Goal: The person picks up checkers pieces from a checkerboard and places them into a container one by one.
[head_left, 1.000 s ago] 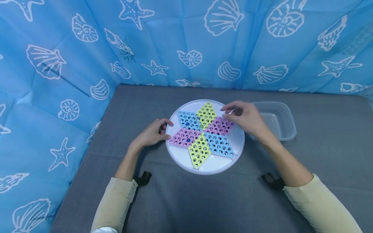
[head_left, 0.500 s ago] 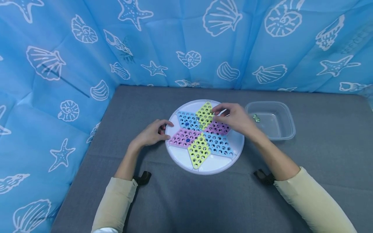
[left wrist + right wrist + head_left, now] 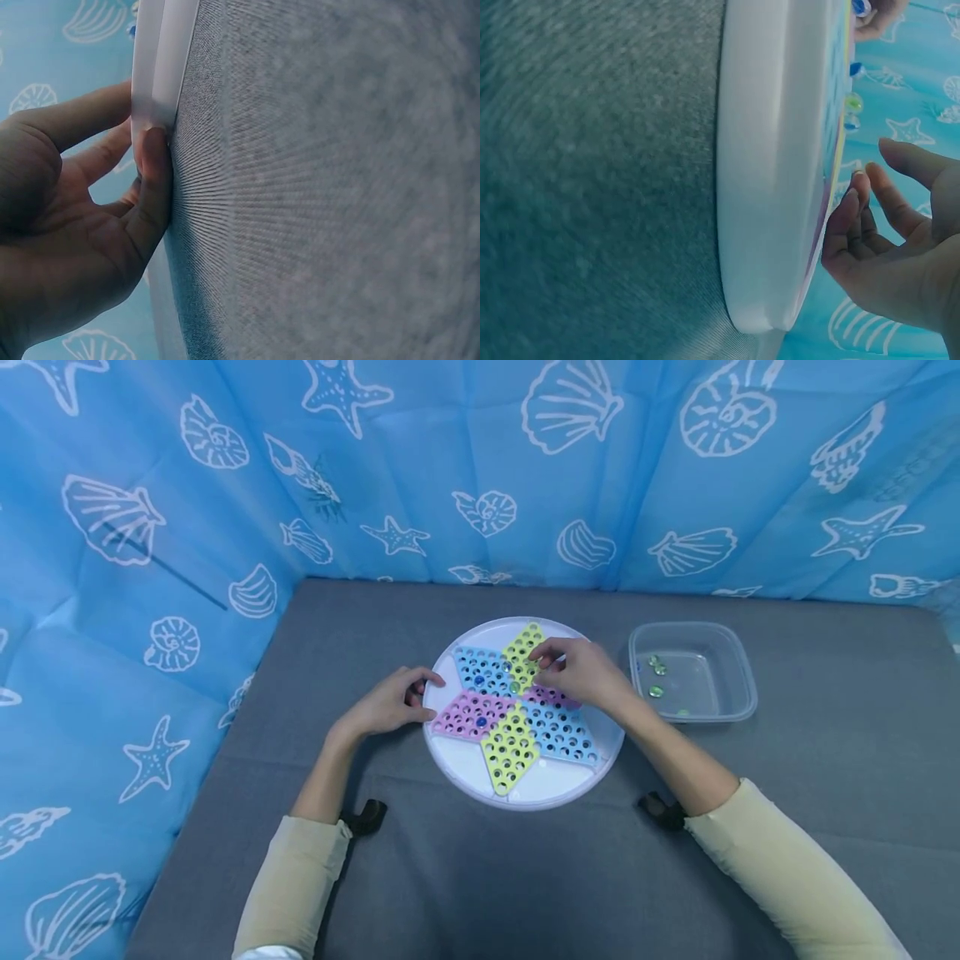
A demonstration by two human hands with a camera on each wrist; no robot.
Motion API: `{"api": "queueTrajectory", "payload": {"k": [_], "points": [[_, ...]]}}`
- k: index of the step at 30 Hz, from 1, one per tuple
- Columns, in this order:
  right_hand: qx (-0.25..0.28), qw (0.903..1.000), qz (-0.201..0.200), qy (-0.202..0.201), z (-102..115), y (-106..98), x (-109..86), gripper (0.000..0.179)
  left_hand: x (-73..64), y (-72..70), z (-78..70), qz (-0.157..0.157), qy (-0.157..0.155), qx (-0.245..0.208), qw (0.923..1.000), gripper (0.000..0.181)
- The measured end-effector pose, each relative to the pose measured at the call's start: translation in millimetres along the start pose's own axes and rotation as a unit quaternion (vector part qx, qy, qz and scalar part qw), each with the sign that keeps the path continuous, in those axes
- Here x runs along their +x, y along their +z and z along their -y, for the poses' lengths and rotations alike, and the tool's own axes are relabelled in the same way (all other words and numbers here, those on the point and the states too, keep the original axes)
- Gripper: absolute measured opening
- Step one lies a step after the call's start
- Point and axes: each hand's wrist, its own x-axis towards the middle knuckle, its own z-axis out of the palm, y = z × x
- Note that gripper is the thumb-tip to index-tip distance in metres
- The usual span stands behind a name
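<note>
A round white Chinese checkers board (image 3: 465,772) with a pink, yellow and light blue star of holes lies on the table. At its left rim my left hand (image 3: 390,700) grips the edge between thumb and fingers; the left wrist view shows this hand (image 3: 94,187) on the rim. Above the upper yellow and right pink points is my right hand (image 3: 581,672), fingers bent. Whether it holds a marble I cannot tell. Set in the board are two blue marbles (image 3: 482,722), a green marble (image 3: 515,687) and a clear marble (image 3: 507,667).
A clear plastic tub (image 3: 738,693) stands right of the board, with several green marbles (image 3: 656,692) in it. The grey cloth-covered table (image 3: 480,868) meets a blue shell-print curtain (image 3: 420,468) at the back and left.
My right hand has moved left from the board's right edge near the tub to above its upper yellow point, uncovering marbles in the tub. The left hand has stayed on the rim.
</note>
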Motion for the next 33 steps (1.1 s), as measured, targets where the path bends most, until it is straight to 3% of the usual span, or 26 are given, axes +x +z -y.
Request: {"api": "queueTrajectory", "payload": {"k": [12,22,33], "points": [[-0.024,0.9994,0.018,0.015,-2.2,6.1,6.3,0.042,0.8,1.6,0.5,0.004,-0.016,0.001,0.9999,0.044],[-0.059,0.9979,0.027,-0.001,-0.5,5.0,10.1,0.038,3.9,3.2,1.5,-0.007,0.0,0.014,0.9999,0.044],[-0.087,0.9961,0.014,0.008,3.7,12.8,12.1,0.037,3.2,4.1,1.4,-0.009,-0.019,0.014,0.9997,0.045]]}}
